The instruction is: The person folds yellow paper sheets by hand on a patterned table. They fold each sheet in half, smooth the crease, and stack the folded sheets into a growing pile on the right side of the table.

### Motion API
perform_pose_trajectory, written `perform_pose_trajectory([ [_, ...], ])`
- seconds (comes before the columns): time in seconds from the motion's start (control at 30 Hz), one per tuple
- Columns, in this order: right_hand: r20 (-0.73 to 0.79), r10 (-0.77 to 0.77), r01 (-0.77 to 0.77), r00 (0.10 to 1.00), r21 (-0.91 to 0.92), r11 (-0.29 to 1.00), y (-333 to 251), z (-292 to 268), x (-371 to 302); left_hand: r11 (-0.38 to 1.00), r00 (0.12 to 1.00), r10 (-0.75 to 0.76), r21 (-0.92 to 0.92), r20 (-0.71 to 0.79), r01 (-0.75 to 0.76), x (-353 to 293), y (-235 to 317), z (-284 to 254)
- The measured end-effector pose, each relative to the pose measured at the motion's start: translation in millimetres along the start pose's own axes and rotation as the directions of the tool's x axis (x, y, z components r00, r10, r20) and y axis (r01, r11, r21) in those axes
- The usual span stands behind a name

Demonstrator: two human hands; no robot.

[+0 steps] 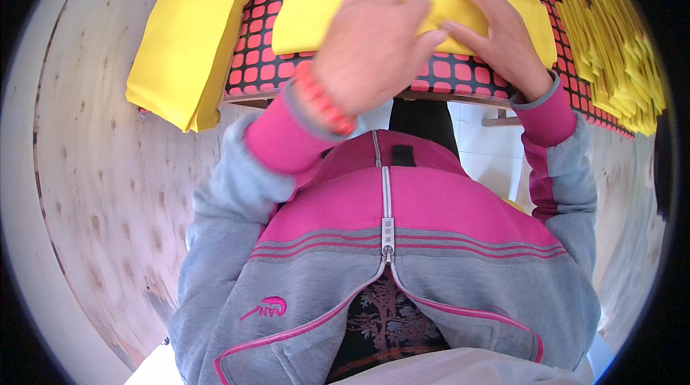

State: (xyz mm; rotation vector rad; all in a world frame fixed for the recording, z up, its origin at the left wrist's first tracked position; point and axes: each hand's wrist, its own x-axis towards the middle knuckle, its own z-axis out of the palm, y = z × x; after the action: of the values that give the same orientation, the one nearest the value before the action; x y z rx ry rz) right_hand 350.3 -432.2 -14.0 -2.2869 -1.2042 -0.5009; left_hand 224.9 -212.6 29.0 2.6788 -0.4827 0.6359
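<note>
Both our hands lie flat with no grip on the folded yellow cloth (413, 7); left hand (374, 47) beside right hand (499, 29); it rests on the red-and-black checked bench (460, 72); yellow stacks (187, 40) flank it

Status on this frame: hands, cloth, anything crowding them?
Left hand and right hand flat on folded yellow cloth. Cloth lies on red-and-black patterned board. Yellow stacks on both sides, none underhand.

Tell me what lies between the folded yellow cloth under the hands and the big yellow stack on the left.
In the head view, a strip of the red-and-black checked mat lies bare between the folded yellow cloth and the yellow stack, whose edge overlaps it.
</note>
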Motion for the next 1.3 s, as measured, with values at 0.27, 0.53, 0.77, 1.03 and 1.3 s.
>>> perform_pose_trajectory([
  [0.27,-0.021,-0.02,0.021,1.0,0.016,1.0,4,3,-1,0.947,0.971,-0.215,0.266,0.101,0.182,22,-26,59],
  [0.53,0.006,0.019,-0.02,1.0,0.055,0.998,2,0,-2,0.864,0.929,-0.364,0.397,0.065,0.31,-55,-67,4],
  [0.77,0.042,0.05,-0.051,0.998,0.031,0.998,-3,-6,-3,0.839,0.97,-0.242,0.495,-0.034,0.226,-45,-58,-10],
  [1.03,-0.016,-0.003,0.003,1.0,0.034,0.999,1,-2,-2,0.962,0.987,-0.129,0.255,0.1,0.1,20,-29,52],
  [1.3,-0.255,-0.129,0.138,0.958,0.021,0.99,-52,41,29,0.949,0.977,-0.178,0.284,0.121,0.138,16,-31,57],
])
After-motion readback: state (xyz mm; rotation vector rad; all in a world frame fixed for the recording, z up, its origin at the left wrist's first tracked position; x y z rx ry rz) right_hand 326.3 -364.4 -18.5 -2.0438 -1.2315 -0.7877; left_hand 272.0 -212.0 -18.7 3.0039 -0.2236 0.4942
